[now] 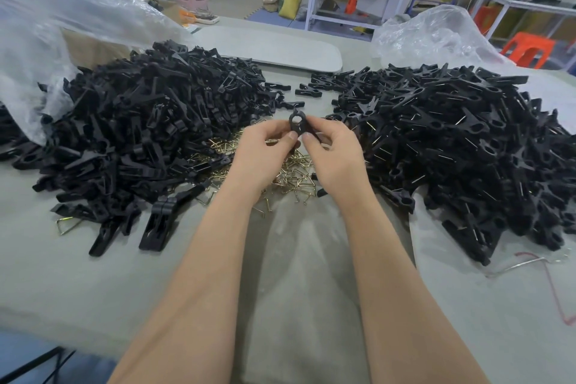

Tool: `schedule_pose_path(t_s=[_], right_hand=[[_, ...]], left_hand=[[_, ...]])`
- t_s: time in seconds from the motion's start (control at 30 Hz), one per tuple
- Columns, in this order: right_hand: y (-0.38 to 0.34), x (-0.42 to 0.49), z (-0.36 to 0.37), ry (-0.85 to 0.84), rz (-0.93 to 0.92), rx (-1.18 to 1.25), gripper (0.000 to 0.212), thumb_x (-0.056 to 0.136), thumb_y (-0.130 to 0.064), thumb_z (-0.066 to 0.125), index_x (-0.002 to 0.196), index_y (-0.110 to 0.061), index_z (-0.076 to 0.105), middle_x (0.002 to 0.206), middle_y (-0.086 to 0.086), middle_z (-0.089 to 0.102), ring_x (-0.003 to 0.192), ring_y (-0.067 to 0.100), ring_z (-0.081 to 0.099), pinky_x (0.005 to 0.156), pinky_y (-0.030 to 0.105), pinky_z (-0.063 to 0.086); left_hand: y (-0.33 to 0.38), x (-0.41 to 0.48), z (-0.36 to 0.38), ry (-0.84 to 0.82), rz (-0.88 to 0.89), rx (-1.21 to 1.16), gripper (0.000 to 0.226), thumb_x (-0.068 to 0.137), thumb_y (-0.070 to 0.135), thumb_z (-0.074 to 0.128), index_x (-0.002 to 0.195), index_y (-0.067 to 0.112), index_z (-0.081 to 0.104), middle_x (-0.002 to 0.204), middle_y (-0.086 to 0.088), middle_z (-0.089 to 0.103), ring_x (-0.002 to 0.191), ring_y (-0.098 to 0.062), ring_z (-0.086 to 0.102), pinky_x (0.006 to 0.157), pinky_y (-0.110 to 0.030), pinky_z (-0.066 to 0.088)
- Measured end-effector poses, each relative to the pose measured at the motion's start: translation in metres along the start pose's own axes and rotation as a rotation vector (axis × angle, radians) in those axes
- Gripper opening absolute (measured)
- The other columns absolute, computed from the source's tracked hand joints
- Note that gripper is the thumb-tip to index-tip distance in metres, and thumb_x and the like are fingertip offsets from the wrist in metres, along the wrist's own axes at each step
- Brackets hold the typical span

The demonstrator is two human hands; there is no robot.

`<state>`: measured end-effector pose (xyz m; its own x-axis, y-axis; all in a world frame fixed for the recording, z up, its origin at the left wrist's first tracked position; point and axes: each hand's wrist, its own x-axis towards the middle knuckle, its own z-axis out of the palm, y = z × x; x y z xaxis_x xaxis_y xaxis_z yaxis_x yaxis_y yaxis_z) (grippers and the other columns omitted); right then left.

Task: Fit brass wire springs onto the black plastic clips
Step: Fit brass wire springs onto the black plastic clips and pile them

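Mid-batch, roughly half done by the look of it. Black clip [296,123] pinched between left hand [265,148] and right hand [335,150], above brass spring heap [290,176] mid-table [93,274]. Springless pile [140,134] toward left edge left to do. Sprung pile [452,150] toward right edge, wire glinting. Spring on held clip: cannot tell.

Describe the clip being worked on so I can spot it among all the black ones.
On the grey table, a left pile and a right pile flank a heap of brass springs. Over that heap the left hand and right hand meet. The clip is the only one lifted off the table, pinched between both hands' fingertips with its round hole on top.
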<state>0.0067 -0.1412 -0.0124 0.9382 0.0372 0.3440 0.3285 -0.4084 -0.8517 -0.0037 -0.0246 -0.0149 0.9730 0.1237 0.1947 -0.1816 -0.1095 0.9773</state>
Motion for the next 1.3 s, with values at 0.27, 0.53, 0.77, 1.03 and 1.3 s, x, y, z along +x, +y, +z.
schedule_pose_path(t_s=[0.27, 0.53, 0.77, 1.03, 1.3], right_hand=[[-0.003, -0.002, -0.007, 0.044, 0.052, 0.095, 0.022, 0.089, -0.002, 0.058, 0.108, -0.010, 0.066, 0.100, 0.002, 0.069, 0.094, 0.014, 0.065, 0.087, 0.020, 0.050], [0.001, -0.001, -0.011, -0.001, 0.094, 0.255, 0.019, 0.091, -0.006, 0.058, 0.098, -0.019, 0.069, 0.082, -0.008, 0.070, 0.079, 0.004, 0.065, 0.080, 0.018, 0.053], [-0.005, 0.002, -0.012, -0.121, 0.302, 0.784, 0.009, 0.091, 0.000, 0.057, 0.094, -0.008, 0.060, 0.080, 0.005, 0.069, 0.071, 0.011, 0.066, 0.070, 0.020, 0.054], [-0.001, -0.008, 0.016, -0.280, 0.141, -0.617, 0.044, 0.083, -0.044, 0.067, 0.120, -0.020, 0.061, 0.118, 0.001, 0.062, 0.114, 0.022, 0.055, 0.098, 0.035, 0.041], [0.000, -0.011, 0.034, -0.169, 0.016, -0.557, 0.019, 0.094, -0.025, 0.054, 0.101, -0.018, 0.070, 0.100, 0.003, 0.069, 0.096, 0.023, 0.062, 0.086, 0.034, 0.048]], left_hand=[[0.002, -0.001, 0.001, -0.013, 0.003, -0.007, 0.022, 0.093, 0.005, 0.055, 0.097, 0.023, 0.068, 0.088, 0.002, 0.069, 0.077, -0.003, 0.065, 0.080, -0.022, 0.054], [0.004, -0.002, -0.002, -0.026, -0.079, -0.162, 0.012, 0.094, 0.013, 0.059, 0.093, 0.018, 0.070, 0.079, 0.004, 0.072, 0.076, -0.004, 0.068, 0.069, -0.017, 0.054], [0.005, 0.002, -0.009, -0.123, -0.141, -0.377, 0.011, 0.091, 0.023, 0.061, 0.099, 0.022, 0.069, 0.069, 0.012, 0.062, 0.071, -0.005, 0.057, 0.069, -0.019, 0.051], [0.008, 0.010, -0.028, 0.271, -0.252, -1.152, 0.011, 0.085, 0.001, 0.063, 0.095, -0.002, 0.064, 0.094, -0.011, 0.068, 0.080, -0.013, 0.070, 0.067, -0.017, 0.055], [0.010, 0.006, -0.028, 0.209, -0.359, -1.247, 0.013, 0.087, 0.008, 0.063, 0.097, -0.001, 0.061, 0.094, -0.011, 0.063, 0.083, -0.016, 0.067, 0.079, -0.025, 0.057]])
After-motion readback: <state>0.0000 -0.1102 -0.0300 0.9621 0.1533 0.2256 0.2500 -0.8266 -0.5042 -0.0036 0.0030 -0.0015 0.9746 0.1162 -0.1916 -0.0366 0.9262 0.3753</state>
